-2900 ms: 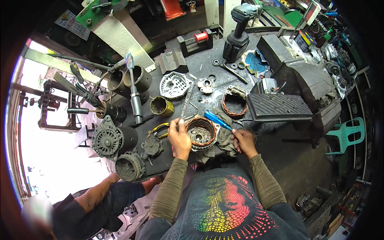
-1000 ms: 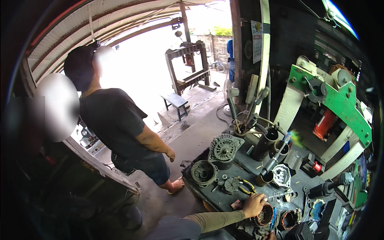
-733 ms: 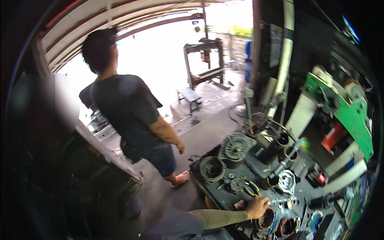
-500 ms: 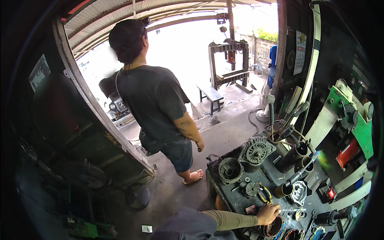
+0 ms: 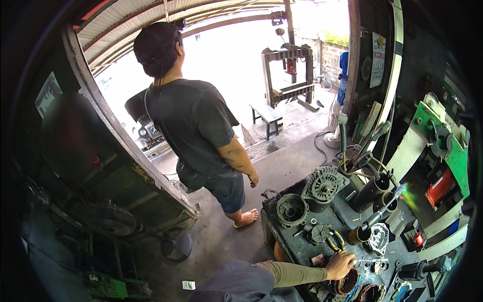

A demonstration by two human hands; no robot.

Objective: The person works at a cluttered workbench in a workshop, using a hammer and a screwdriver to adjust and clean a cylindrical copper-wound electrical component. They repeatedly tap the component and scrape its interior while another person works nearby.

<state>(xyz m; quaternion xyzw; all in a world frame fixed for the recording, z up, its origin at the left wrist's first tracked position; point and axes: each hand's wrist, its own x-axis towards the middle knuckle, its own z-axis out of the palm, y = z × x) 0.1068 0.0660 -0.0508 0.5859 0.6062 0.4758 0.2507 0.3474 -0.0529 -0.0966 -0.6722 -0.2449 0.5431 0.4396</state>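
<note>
One left hand shows at the lower right of the frame, its fingers bent at the rim of a round housing lined with copper-coloured windings; whether they grip it cannot be told. The right hand is out of view; a slim blue tool shows beside the housing. Since a few seconds ago, the view has swung from over the black workbench toward a dark-shirted co-worker, left of centre, so handling of the housing seems paused.
</note>
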